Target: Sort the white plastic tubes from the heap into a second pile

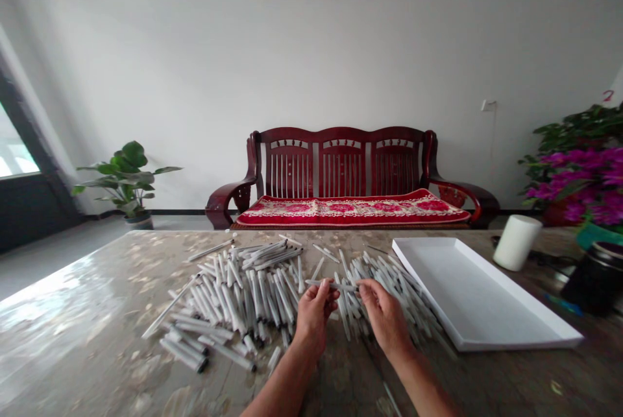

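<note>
My left hand [314, 313] and my right hand [384, 313] hover over the middle of a marble-patterned table [87, 333]. Both pinch the ends of one thin grey-white pen-like stick [335, 285], held level between them. Under and around the hands lies a wide heap of several similar grey pen barrels [243, 294], with thinner sticks [374, 274] piled to the right. My forearms come in from the bottom edge.
A shallow white tray [516, 333] lies to the right of the heap. Behind it stand a white cylinder [516, 242], a dark jar [596, 277] and purple flowers [584, 180]. A wooden bench [345, 177] and a potted plant [126, 180] stand by the far wall.
</note>
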Available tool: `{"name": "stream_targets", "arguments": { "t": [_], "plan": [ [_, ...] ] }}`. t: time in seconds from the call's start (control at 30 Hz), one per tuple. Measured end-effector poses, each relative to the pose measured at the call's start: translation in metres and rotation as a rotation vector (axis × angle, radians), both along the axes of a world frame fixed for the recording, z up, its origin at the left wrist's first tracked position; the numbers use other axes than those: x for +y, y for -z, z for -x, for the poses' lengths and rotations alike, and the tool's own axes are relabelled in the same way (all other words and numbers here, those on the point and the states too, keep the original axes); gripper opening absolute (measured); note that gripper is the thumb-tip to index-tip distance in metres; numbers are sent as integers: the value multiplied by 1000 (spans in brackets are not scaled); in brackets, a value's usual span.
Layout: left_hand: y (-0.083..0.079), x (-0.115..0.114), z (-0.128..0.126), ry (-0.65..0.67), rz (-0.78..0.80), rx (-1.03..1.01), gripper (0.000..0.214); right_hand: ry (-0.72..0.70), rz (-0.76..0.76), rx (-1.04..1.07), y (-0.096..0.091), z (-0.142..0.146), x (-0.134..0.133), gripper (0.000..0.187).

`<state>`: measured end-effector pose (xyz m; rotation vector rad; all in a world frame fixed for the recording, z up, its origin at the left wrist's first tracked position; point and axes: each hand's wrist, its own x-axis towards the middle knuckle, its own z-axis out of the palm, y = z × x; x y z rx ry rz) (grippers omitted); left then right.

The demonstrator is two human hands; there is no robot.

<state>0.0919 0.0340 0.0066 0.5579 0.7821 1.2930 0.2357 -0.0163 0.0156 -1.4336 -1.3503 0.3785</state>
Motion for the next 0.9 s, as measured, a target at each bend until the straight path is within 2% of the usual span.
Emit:
{"name": "stream_targets", "arguments": {
  "t": [0.1, 0.23, 0.33, 0.43, 0.5, 0.6, 0.73, 0.83, 0.9],
  "plan": [
    [-1, 0, 0, 4, -26, 22, 53, 23, 60, -39, 1, -2, 1, 38],
    [0, 0, -1, -4, -28, 15, 53, 23, -37, -14, 2, -2, 3, 26],
    [2, 1, -2, -2, -23, 1, 52, 50, -38, -9, 4, -2, 4, 32],
    [2, 1, -2, 2, -24, -1, 51, 47, 56, -79, 7, -4, 4, 38],
    [2, 2, -1, -2, -21, -3, 50, 40, 68, -108, 9, -5, 6, 31],
    [1, 2, -1, -11, -13, -18, 51, 39, 1, -88, 10, -4, 7, 22],
    [1, 1, -1, -5, -8, -11, 49, 91, -42, -134, 10, -4, 6, 31],
    [3, 1, -2, -3, -20, 15, 50, 112, 22, -242, 10, -6, 6, 37],
    [3, 2, -3, -20, -22, 37, 52, 114, 58, -292, 11, -6, 6, 34]
  ]
}}
